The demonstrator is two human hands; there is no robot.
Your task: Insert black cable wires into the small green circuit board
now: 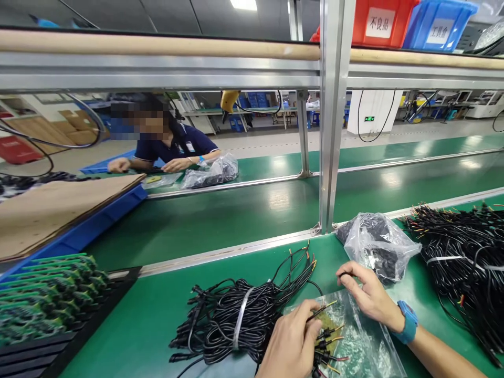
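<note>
My left hand is closed on a black cable, whose end shows a stripped-out yellow wire. Below its fingers, several cable ends with black collars and coloured wires lie on a flat clear plastic bag. To the right and a little higher, my right hand, with a blue band at the wrist, pinches a small black part whose kind I cannot make out. A coil of black cables, bound with a white tie, lies beside my left hand.
Behind my right hand stands a clear bag of black parts. More bundled cables lie at the right. Green circuit boards stand in a black rack at the left. A metal post rises mid-bench. Across the bench, a person works.
</note>
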